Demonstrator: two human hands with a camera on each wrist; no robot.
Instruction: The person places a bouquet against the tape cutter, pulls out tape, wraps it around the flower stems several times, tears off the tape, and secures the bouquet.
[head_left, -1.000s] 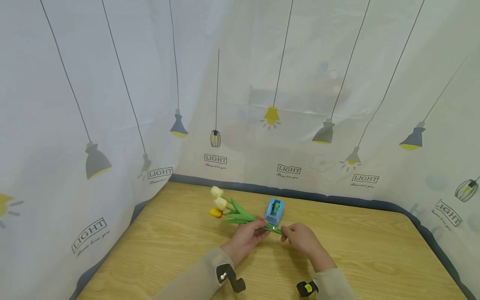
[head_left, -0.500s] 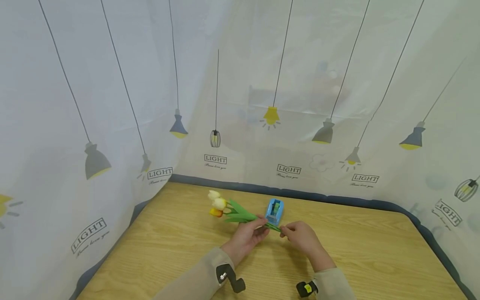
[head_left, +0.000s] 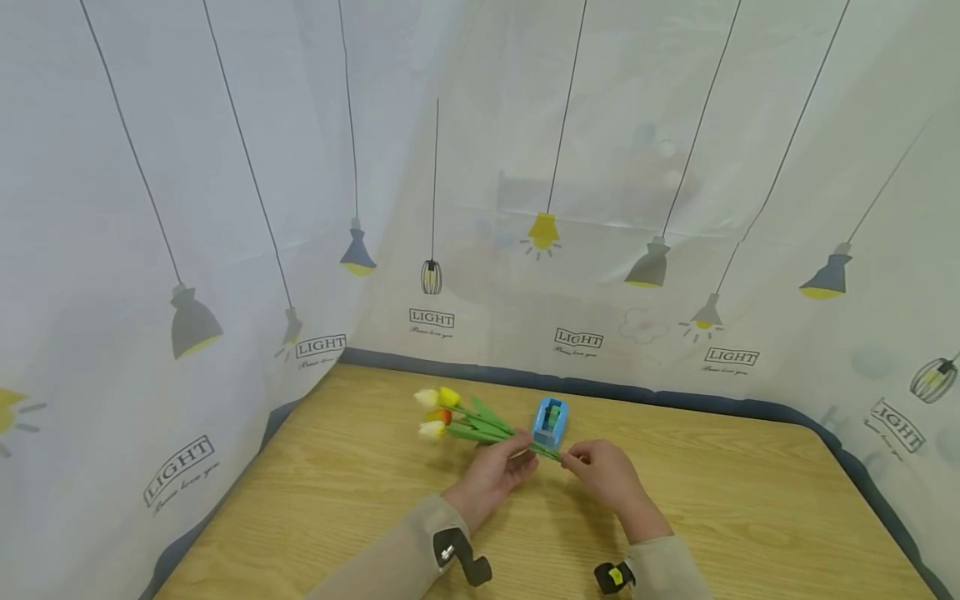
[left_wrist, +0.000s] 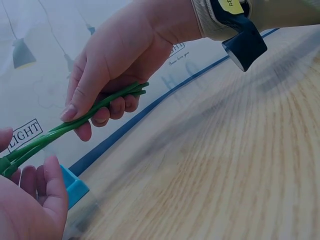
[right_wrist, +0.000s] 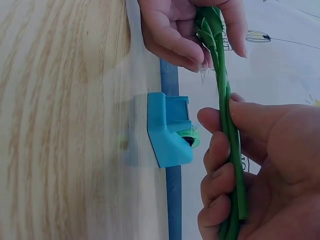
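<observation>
A bunch of tulips point(head_left: 486, 428) lies across both hands above the bench point(head_left: 750, 492), its white, yellow and orange-red heads pointing left, past the left grip point(head_left: 489, 479); that grip is narrow, holding the bunch between thumb and fingers just below the leaves; the right grip point(head_left: 606, 479) is closed round the lower part of the green stems point(right_wrist: 226, 117), whose cut ends reach past its curled fingers; between the two grips a short length of stem shows bare; a clear scrap, apparently tape point(right_wrist: 202, 74), clings by the left fingertips; a blue tape dispenser point(head_left: 551, 422) with a green roll stands on the bench, just beyond the left fingertips; behind hangs a lamp-printed curtain point(head_left: 487, 292).
</observation>
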